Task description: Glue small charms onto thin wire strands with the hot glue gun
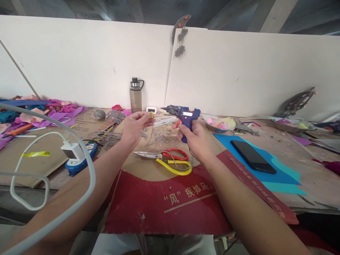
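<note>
The right hand (pixel 193 136) gripped a dark-blue plastic glue gun (pixel 186 115) above red-and-brown cardboard (pixel 186 219), the gun's dark nozzle (pixel 163 108) facing a small yellow piece (pixel 151 115) (material unclear) pinched in the left hand (pixel 135 124); a slip could have burned that hand.
</note>
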Tool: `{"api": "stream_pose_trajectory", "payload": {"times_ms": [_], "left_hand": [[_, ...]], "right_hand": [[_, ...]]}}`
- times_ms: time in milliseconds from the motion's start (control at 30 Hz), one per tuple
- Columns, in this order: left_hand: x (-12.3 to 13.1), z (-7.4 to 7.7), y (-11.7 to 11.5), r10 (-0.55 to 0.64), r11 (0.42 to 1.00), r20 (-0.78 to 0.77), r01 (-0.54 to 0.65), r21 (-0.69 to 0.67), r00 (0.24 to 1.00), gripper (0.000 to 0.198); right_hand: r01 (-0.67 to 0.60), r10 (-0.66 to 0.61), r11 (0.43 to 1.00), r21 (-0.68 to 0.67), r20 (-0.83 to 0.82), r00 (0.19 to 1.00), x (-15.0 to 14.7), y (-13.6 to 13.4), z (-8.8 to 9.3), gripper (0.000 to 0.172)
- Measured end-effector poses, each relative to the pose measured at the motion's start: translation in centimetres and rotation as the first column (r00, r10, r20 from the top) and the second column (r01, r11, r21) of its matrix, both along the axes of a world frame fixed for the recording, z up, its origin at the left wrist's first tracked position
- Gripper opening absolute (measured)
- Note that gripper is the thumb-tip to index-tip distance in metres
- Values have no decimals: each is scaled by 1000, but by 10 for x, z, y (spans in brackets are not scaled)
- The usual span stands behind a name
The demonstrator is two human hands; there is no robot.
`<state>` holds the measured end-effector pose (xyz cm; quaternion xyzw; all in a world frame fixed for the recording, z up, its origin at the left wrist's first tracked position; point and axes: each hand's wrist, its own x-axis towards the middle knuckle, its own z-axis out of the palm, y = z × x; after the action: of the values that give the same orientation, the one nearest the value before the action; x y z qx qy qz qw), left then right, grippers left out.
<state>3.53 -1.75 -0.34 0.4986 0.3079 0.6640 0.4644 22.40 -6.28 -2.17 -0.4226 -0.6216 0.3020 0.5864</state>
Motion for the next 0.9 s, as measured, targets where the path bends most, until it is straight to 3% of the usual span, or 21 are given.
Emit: {"api": "stream_pose_trajectory", "payload": {"times_ms": [167,300,433,500,567,633,700,767,833,900], "left_hand": [[2,-1,-2,-15,1000,-31,15,2,999,22],[4,-3,-2,-37,999,-61,38,1,997,23],[4,-8,0,2,1000,-171,3,31,985,21],[4,-9,-1,102,991,-262,-75,110,960,17],[4,-9,-4,226,963,-342,-155,222,912,13],[5,-7,-8,327,921,-393,-197,336,859,8],[6,-5,-12,398,877,-429,-199,437,811,3],[7,-3,-15,450,836,-465,-177,520,762,4],[7,-3,-16,495,805,-499,-160,570,711,6],[8,-4,-17,510,804,-523,-163,571,683,6]], "right_hand": [[-44,4,959,-279,-142,990,11,22,-5,12],[-27,18,914,-405,-26,1000,15,36,-15,8],[67,12,953,-295,258,966,28,47,-24,26],[205,-146,972,-115,388,910,35,50,-25,34],[357,-354,931,73,412,840,35,49,-22,31],[407,-422,905,121,355,834,24,41,-15,20],[270,-264,963,4,226,938,3,28,-7,13],[-27,23,993,-116,-41,999,-20,15,0,17],[-289,241,941,-173,-254,937,-37,5,3,25],[-337,271,928,-161,-331,904,-45,2,3,29]]}}
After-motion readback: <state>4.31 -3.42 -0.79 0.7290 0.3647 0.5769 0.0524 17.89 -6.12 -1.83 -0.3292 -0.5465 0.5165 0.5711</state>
